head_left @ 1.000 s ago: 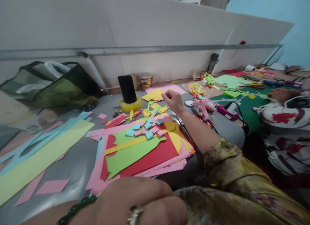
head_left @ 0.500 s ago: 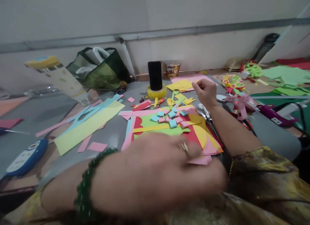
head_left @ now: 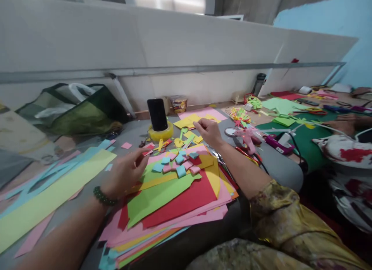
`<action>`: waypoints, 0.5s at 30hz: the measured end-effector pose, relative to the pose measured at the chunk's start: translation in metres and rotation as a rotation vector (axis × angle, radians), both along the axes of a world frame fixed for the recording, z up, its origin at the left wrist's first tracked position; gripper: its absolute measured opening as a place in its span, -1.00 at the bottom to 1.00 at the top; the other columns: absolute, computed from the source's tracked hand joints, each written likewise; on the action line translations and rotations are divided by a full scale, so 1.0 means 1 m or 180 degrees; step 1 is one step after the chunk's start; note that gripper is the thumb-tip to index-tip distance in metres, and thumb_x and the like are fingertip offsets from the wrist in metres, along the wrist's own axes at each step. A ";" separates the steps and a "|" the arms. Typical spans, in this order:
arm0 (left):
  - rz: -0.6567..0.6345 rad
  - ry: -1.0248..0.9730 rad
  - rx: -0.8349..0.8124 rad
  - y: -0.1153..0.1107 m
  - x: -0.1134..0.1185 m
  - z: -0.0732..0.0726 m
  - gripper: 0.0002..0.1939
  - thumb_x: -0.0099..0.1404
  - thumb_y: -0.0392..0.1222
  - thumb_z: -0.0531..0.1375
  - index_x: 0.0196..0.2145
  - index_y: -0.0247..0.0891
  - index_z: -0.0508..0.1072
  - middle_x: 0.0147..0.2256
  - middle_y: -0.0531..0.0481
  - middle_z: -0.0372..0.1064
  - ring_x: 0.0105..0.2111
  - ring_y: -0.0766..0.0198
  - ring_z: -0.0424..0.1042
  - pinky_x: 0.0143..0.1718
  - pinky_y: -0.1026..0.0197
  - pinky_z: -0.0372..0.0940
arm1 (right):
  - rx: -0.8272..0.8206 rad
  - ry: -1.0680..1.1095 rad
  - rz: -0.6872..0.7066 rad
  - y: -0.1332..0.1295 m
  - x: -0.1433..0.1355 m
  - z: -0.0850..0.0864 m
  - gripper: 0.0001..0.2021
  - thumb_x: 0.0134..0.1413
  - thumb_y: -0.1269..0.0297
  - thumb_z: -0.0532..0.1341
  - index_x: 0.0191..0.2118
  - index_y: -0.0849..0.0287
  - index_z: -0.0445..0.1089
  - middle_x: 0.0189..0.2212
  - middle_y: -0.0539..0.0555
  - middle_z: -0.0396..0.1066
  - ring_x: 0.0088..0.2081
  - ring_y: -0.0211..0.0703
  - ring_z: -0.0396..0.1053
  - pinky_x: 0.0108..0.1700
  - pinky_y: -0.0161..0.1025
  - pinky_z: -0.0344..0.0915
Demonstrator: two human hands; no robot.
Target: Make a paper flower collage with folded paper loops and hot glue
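My left hand (head_left: 124,171), with a green bead bracelet (head_left: 104,196) at the wrist, reaches over the left edge of a paper stack (head_left: 186,202). Its thumb and fingers are apart, the fingertips close to small pink and red paper pieces (head_left: 149,146); contact is unclear. Further back, my right hand (head_left: 209,131) is closed above yellow paper (head_left: 186,121), thumb against the curled fingers. Whatever it may hold is hidden. Between the hands, small folded blue and pink paper pieces (head_left: 180,171) lie on green paper (head_left: 157,200) and an orange-yellow strip (head_left: 157,181).
A phone (head_left: 157,114) stands in a yellow tape roll (head_left: 159,134). Right are a pink glue gun (head_left: 246,138), scissors (head_left: 219,157) and a purple power strip (head_left: 279,145). Left are long paper strips (head_left: 64,192) and a green bag (head_left: 95,111). Another person's hand (head_left: 343,124) shows far right.
My left hand has moved from close below the camera, across the front, to the paper pieces at the left. My right hand stays closed near the yellow paper. The view has shifted right and up.
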State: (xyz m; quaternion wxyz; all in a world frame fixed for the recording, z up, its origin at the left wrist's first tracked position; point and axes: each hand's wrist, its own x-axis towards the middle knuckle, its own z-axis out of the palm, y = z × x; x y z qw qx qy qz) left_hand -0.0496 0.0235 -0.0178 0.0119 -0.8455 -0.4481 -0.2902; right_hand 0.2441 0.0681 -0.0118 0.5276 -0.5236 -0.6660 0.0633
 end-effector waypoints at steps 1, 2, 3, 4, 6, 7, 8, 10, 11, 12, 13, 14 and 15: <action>-0.0012 0.0072 0.0043 -0.002 0.001 -0.001 -0.61 0.41 -0.06 -0.04 -0.13 -0.24 0.54 -0.56 0.06 0.43 -0.63 0.30 0.33 -0.56 0.26 0.22 | -0.0011 -0.0034 0.0037 0.000 -0.001 -0.001 -0.64 0.15 0.04 0.15 -0.58 0.09 0.18 -0.67 -0.10 0.14 -0.56 -0.29 0.07 -0.44 -0.27 0.03; -0.0042 0.0137 0.0090 -0.004 0.001 -0.001 -0.60 0.40 -0.08 -0.05 -0.14 -0.26 0.54 -0.57 0.07 0.43 -0.64 0.30 0.33 -0.56 0.26 0.22 | -0.0022 -0.0063 0.0079 0.000 -0.001 -0.002 -0.63 0.16 0.03 0.15 -0.57 0.09 0.18 -0.66 -0.09 0.15 -0.56 -0.29 0.08 -0.43 -0.27 0.03; -0.0081 0.0191 0.0128 -0.006 0.002 -0.001 -0.60 0.39 -0.08 -0.05 -0.15 -0.26 0.55 -0.58 0.07 0.43 -0.65 0.30 0.34 -0.56 0.27 0.22 | -0.0039 -0.0087 0.0121 0.000 -0.002 -0.003 -0.63 0.16 0.02 0.15 -0.57 0.09 0.18 -0.66 -0.09 0.16 -0.55 -0.28 0.09 -0.43 -0.27 0.04; -0.0136 0.0237 0.0147 -0.007 0.003 -0.002 -0.60 0.39 -0.08 -0.05 -0.16 -0.26 0.55 -0.59 0.06 0.43 -0.65 0.29 0.34 -0.56 0.27 0.22 | -0.0059 -0.0109 0.0156 0.000 -0.002 -0.004 -0.63 0.16 0.02 0.14 -0.57 0.09 0.18 -0.66 -0.09 0.16 -0.55 -0.28 0.10 -0.43 -0.27 0.04; -0.0244 0.0268 0.0168 -0.009 0.004 -0.005 -0.60 0.39 -0.06 -0.05 -0.17 -0.23 0.55 -0.58 0.04 0.46 -0.66 0.28 0.37 -0.56 0.28 0.24 | -0.0088 -0.0142 0.0189 -0.001 -0.003 -0.006 -0.61 0.17 0.00 0.14 -0.58 0.09 0.15 -0.65 -0.08 0.17 -0.54 -0.28 0.12 -0.43 -0.28 0.04; -0.0293 0.0258 0.0186 -0.009 0.005 -0.006 -0.59 0.39 -0.06 -0.06 -0.17 -0.22 0.55 -0.56 0.02 0.49 -0.65 0.28 0.39 -0.55 0.28 0.25 | -0.0089 -0.0154 0.0186 -0.001 -0.003 -0.006 -0.60 0.17 -0.01 0.14 -0.58 0.09 0.13 -0.65 -0.08 0.17 -0.54 -0.28 0.12 -0.42 -0.28 0.04; -0.0323 0.0256 0.0192 -0.009 0.006 -0.007 -0.59 0.40 -0.05 -0.06 -0.16 -0.22 0.55 -0.51 -0.01 0.53 -0.63 0.27 0.42 -0.53 0.28 0.27 | -0.0085 -0.0166 0.0179 -0.001 -0.003 -0.007 -0.59 0.17 -0.01 0.14 -0.59 0.09 0.12 -0.65 -0.08 0.17 -0.53 -0.28 0.12 -0.42 -0.28 0.04; -0.0386 0.0279 0.0213 -0.007 0.007 -0.006 -0.58 0.41 -0.04 -0.06 -0.16 -0.21 0.56 -0.45 -0.04 0.57 -0.60 0.26 0.44 -0.51 0.28 0.28 | -0.0082 -0.0193 0.0171 -0.001 -0.004 -0.008 -0.61 0.18 0.02 0.14 -0.58 0.09 0.12 -0.65 -0.08 0.17 -0.54 -0.28 0.12 -0.43 -0.29 0.03; -0.0408 0.0305 0.0237 -0.007 0.007 -0.004 -0.58 0.42 -0.04 -0.07 -0.16 -0.20 0.56 -0.45 -0.03 0.58 -0.60 0.26 0.44 -0.51 0.28 0.29 | -0.0088 -0.0210 0.0170 -0.001 -0.004 -0.008 -0.62 0.18 0.04 0.14 -0.58 0.08 0.13 -0.66 -0.08 0.16 -0.54 -0.28 0.12 -0.44 -0.29 0.03; -0.0408 0.0338 0.0285 -0.009 0.007 -0.002 -0.58 0.42 -0.05 -0.06 -0.15 -0.19 0.57 -0.45 -0.01 0.58 -0.60 0.27 0.44 -0.50 0.28 0.29 | -0.0096 -0.0230 0.0167 -0.001 -0.005 -0.009 -0.63 0.18 0.06 0.14 -0.57 0.08 0.14 -0.66 -0.09 0.16 -0.55 -0.28 0.11 -0.44 -0.29 0.03; -0.0377 0.0362 0.0369 -0.014 0.005 0.000 -0.60 0.43 -0.06 -0.05 -0.15 -0.17 0.57 -0.45 0.00 0.58 -0.59 0.26 0.44 -0.48 0.27 0.30 | -0.0103 -0.0251 0.0166 -0.001 -0.005 -0.009 -0.64 0.18 0.07 0.14 -0.57 0.08 0.14 -0.66 -0.09 0.16 -0.55 -0.28 0.11 -0.45 -0.29 0.03; -0.0333 0.0359 0.0495 -0.021 0.001 0.002 -0.61 0.44 -0.07 -0.04 -0.14 -0.16 0.57 -0.45 0.02 0.57 -0.58 0.26 0.44 -0.45 0.26 0.31 | -0.0108 -0.0273 0.0164 -0.002 -0.006 -0.009 -0.64 0.18 0.07 0.14 -0.56 0.08 0.14 -0.66 -0.09 0.16 -0.56 -0.28 0.11 -0.45 -0.30 0.02; -0.0265 0.0341 0.0629 -0.031 -0.005 0.003 -0.64 0.45 -0.08 -0.02 -0.13 -0.14 0.57 -0.43 0.02 0.57 -0.54 0.25 0.46 -0.42 0.25 0.31 | -0.0108 -0.0289 0.0155 -0.002 -0.006 -0.008 -0.64 0.19 0.07 0.15 -0.57 0.08 0.14 -0.66 -0.10 0.16 -0.56 -0.29 0.10 -0.45 -0.30 0.03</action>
